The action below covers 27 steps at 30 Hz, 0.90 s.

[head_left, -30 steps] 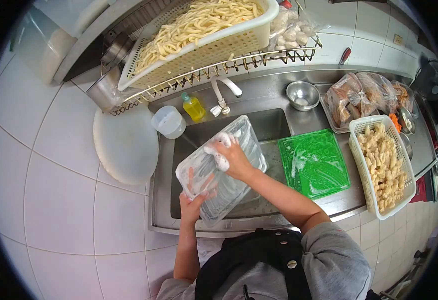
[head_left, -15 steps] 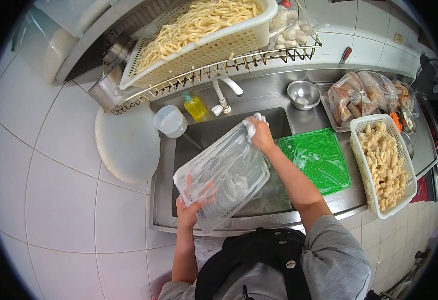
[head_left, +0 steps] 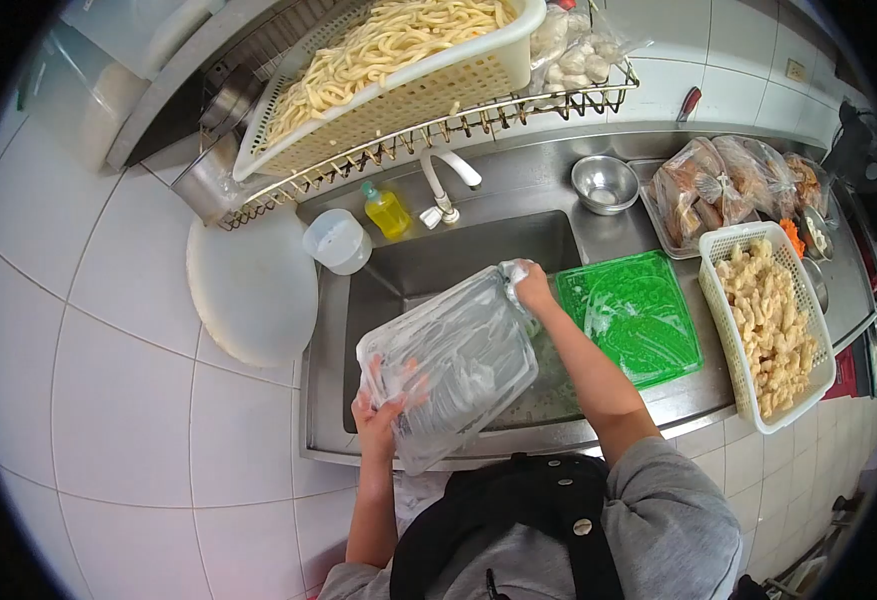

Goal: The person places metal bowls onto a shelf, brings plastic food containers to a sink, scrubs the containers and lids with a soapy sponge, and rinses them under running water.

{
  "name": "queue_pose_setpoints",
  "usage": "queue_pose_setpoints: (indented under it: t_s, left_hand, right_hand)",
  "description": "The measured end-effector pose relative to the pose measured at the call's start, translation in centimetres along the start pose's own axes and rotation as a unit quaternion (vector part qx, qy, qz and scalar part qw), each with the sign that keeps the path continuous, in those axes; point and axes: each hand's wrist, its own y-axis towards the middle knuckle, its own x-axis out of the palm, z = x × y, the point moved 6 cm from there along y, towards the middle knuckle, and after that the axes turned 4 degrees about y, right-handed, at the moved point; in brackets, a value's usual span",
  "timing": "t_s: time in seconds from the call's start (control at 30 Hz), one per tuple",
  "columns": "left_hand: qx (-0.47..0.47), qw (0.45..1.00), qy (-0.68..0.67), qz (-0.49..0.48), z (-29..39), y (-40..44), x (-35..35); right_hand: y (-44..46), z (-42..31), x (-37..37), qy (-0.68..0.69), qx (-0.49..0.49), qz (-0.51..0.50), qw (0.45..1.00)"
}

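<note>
A clear plastic tray (head_left: 458,365), streaked with white suds, is tilted over the steel sink (head_left: 388,270). My left hand (head_left: 378,410) grips its lower left edge, thumb on the near side and fingers showing through the plastic. At the tray's upper right corner, my right hand (head_left: 531,288) is closed on a white soapy cloth (head_left: 511,272), pressed against the rim. Just right of the sink lies a green lid (head_left: 630,320) smeared with foam.
Behind the sink are a faucet (head_left: 445,185), a yellow soap bottle (head_left: 387,212) and a plastic cup (head_left: 337,241). A noodle basket (head_left: 388,108) sits on the rack above. A steel bowl (head_left: 605,185), bagged food (head_left: 703,190) and a basket of pale pieces (head_left: 766,325) stand right.
My right hand and the cloth have moved from the tray's inner surface to its upper right corner, then slightly down. The tray has turned and shifted a little; my left hand keeps its hold.
</note>
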Motion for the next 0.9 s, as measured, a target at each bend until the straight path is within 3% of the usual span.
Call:
queue_pose_setpoints:
  t_s: [0.2, 0.3, 0.37, 0.4, 0.5, 0.63, 0.7, 0.73, 0.77, 0.83, 0.87, 0.9]
  left_hand:
    - [-0.013, 0.999, -0.037, 0.024, -1.5, 0.0, -1.4]
    - [-0.009, 0.998, -0.028, 0.055, -1.4, 0.5, -2.0]
    - [0.02, 0.996, -0.059, 0.071, -0.7, 1.2, -2.5]
    - [0.02, 0.995, -0.059, 0.073, -0.1, 1.5, -2.4]
    - [0.048, 0.994, -0.055, 0.083, 1.6, 2.1, -2.0]
    - [0.061, 0.992, -0.074, 0.086, 1.7, 3.1, -1.4]
    - [0.066, 0.99, -0.079, 0.091, 1.5, 3.9, -1.2]
    - [0.081, 0.99, -0.057, 0.102, 1.6, 4.3, -1.1]
    - [0.095, 0.988, -0.035, 0.115, 1.6, 4.5, -1.3]
    - [0.097, 0.987, -0.04, 0.125, 1.1, 5.0, -1.9]
    - [0.1, 0.985, -0.046, 0.13, 1.0, 5.4, -2.1]
    - [0.1, 0.985, -0.046, 0.13, 1.0, 5.6, -2.2]
  right_hand:
    - [-2.2, 2.7, 0.6, 0.041, 0.111, -0.035, 0.992]
    - [-3.6, 8.3, 2.6, 0.028, 0.166, -0.007, 0.986]
    - [-4.3, 9.8, 3.5, -0.006, 0.143, -0.046, 0.989]
    - [-4.7, 10.4, 4.2, 0.033, 0.178, -0.128, 0.975]
    - [-6.5, 11.3, 4.7, 0.028, 0.221, -0.128, 0.967]
    - [-8.7, 11.5, 5.9, 0.025, 0.225, -0.139, 0.964]
    - [-9.8, 11.0, 7.5, 0.028, 0.175, -0.169, 0.97]
    - [-10.3, 9.9, 7.7, -0.039, 0.053, -0.166, 0.984]
    - [-10.5, 10.2, 7.9, -0.039, 0.054, -0.167, 0.984]
    - [-10.8, 7.5, 6.0, -0.033, 0.12, -0.076, 0.989]
    - [-10.4, 5.7, 5.2, -0.032, 0.118, -0.076, 0.99]
    - [-9.9, 3.5, 3.3, -0.011, 0.073, 0.008, 0.997]
